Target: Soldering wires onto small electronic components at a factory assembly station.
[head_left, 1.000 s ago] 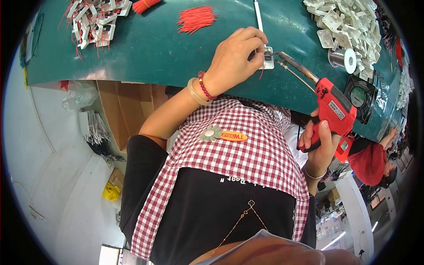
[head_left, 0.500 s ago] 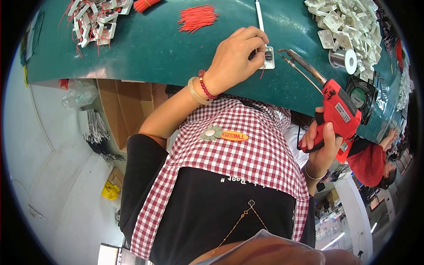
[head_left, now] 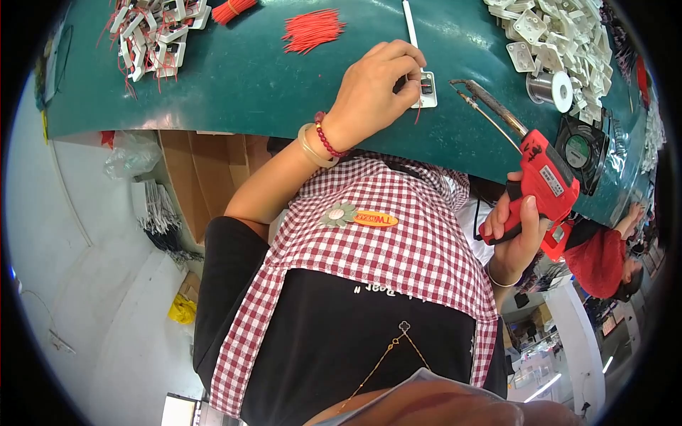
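Left hand (head_left: 376, 89) — fingers pinched on a small white part (head_left: 426, 89) lying on the green table (head_left: 234, 78). Right hand (head_left: 522, 231) — fingers wrapped around a red soldering gun (head_left: 543, 181), tip short of the part; joint apparently not yet soldered. Finished-looking wired parts (head_left: 153, 35) heaped far left.

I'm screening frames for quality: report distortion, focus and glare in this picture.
Head view: strong fisheye, with the green table edge bowing and black corners; left hand and red soldering gun in the right hand look sharp; something pale at the bottom edge is blurred; mild sheen on the table, no harsh glare.
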Available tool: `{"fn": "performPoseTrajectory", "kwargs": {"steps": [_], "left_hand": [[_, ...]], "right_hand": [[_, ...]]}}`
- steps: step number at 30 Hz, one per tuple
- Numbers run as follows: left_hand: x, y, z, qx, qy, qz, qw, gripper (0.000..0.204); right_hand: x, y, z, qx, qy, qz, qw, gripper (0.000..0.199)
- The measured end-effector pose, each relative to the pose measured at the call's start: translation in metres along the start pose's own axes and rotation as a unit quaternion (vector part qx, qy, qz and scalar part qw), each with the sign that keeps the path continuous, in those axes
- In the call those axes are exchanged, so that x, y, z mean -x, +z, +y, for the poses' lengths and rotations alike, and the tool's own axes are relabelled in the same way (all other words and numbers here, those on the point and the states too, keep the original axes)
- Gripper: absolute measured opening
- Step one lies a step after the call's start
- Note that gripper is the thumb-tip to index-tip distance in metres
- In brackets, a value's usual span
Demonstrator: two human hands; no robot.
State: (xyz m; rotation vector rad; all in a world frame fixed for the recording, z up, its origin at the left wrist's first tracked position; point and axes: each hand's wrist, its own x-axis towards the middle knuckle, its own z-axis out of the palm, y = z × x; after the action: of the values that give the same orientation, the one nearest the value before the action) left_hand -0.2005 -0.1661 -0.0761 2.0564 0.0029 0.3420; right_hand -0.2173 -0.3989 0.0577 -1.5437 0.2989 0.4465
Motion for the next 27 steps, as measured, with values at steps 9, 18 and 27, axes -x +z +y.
{"fn": "performPoseTrajectory", "kwargs": {"steps": [9, 18, 27], "left_hand": [[0.000, -0.001, 0.001, 0.000, 0.003, -0.006, 1.000, 0.002], [0.001, -0.005, 0.003, 0.010, -0.014, -0.019, 1.000, 0.004], [-0.022, -0.070, -0.021, -0.246, 0.016, 0.082, 0.966, 0.014]], "right_hand": [[-0.002, -0.007, 0.006, 0.015, 0.002, -0.025, 1.000, 0.041], [-0.002, -0.005, 0.008, -0.001, -0.004, -0.022, 1.000, 0.040], [-0.001, -0.012, 0.014, -0.021, -0.015, -0.032, 0.999, 0.041]]}}
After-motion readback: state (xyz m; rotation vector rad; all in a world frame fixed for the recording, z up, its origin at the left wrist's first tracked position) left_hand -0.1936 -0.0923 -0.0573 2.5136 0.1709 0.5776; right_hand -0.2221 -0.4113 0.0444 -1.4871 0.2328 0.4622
